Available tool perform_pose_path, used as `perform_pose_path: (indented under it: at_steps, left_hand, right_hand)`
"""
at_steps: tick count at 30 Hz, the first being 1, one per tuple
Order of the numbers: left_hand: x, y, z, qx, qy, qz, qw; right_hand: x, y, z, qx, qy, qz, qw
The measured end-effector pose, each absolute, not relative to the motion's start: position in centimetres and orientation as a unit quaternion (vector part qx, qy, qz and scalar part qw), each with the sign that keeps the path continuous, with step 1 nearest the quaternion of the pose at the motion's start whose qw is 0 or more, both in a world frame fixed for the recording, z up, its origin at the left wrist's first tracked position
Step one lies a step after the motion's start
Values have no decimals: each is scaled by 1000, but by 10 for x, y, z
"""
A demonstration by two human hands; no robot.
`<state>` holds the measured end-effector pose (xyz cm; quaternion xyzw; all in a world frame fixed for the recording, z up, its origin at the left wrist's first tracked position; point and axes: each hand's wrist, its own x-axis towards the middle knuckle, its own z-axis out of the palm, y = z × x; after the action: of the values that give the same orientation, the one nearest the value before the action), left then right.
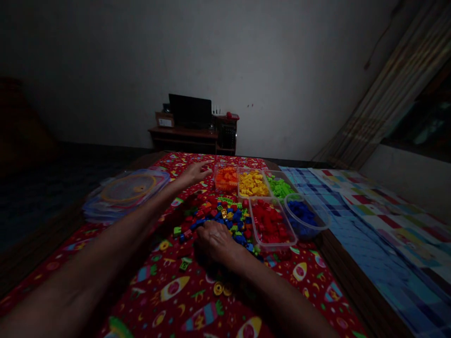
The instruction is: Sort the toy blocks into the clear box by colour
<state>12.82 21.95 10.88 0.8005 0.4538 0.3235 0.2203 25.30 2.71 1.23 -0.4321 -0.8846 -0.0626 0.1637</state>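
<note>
My left hand [192, 174] reaches far forward, fingers stretched out, beside the clear tub of orange bricks [226, 178]; nothing shows in it. My right hand [215, 240] rests knuckles up at the near edge of a mixed pile of small coloured bricks [225, 217], its fingers curled into the pile; what they hold, if anything, is hidden. Behind the pile stand tubs of yellow bricks [252, 183], green bricks [281, 187], red bricks [270, 224] and a round tub of blue bricks [305, 216].
The bricks lie on a red patterned cloth [176, 291]. A stack of clear lids [125, 192] sits at the left. A checked blue cloth [369, 234] lies to the right. A dark desk with a screen [192, 123] stands at the wall.
</note>
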Motion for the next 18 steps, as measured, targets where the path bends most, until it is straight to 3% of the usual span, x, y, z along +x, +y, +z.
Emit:
perform_pose_path:
  at_steps: [8,18]
  left_hand:
    - [24,151,47,812,499,239,187]
    - [103,168,53,872,409,210,166]
  right_hand:
    - [249,29,13,-428,-888,-44,164]
    - [248,30,11,-429,-888,-49,157]
